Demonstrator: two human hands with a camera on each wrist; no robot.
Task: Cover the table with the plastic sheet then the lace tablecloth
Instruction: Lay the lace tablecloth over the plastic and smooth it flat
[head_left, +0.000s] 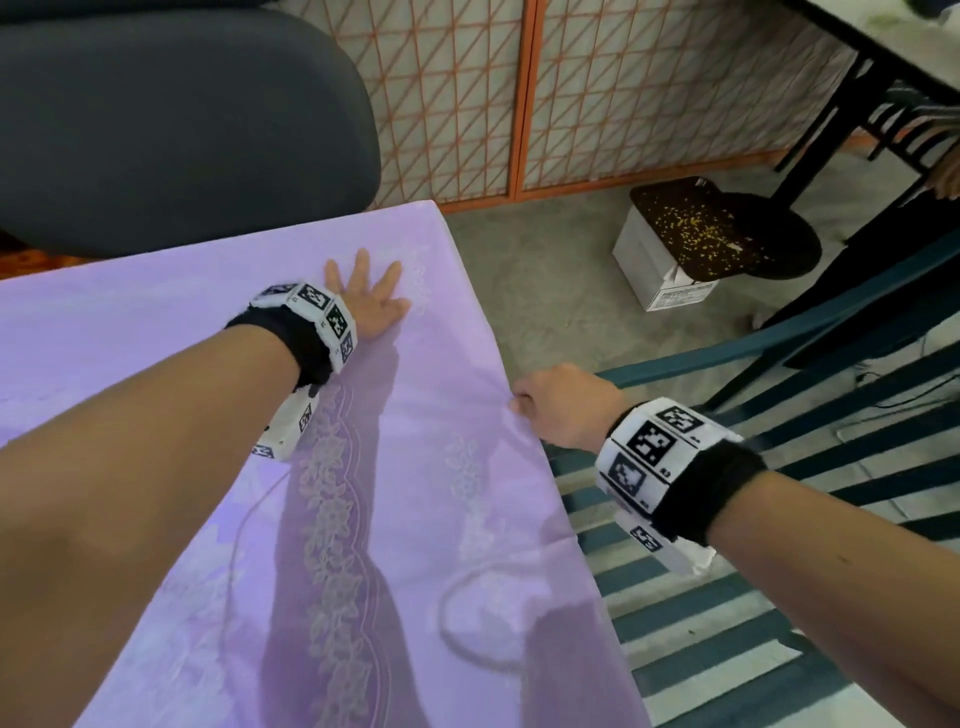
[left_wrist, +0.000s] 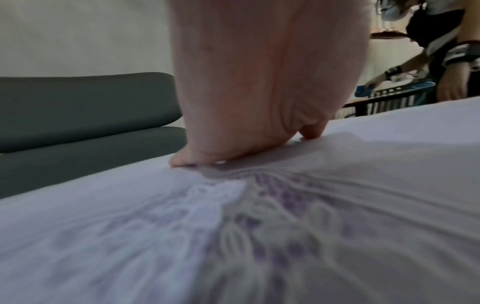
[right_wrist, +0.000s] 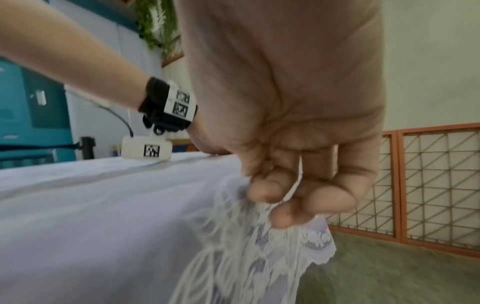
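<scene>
One lace tablecloth (head_left: 415, 519), pale lilac, floral-patterned, spread over counter. Left hand (head_left: 371, 301) flat on it, fingers splayed; right hand (head_left: 558, 410) beside, pinching its edge.

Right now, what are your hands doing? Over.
Left hand flat on the lace tablecloth. Right hand pinching its edge at the table side. Nothing in the way.

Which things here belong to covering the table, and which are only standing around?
Belong to the job:
- lace tablecloth, spread over the table
- left hand, pressing it flat
- right hand, pinching its edge

Standing around:
- dark chair
- white box on the floor
- folding screen
</scene>
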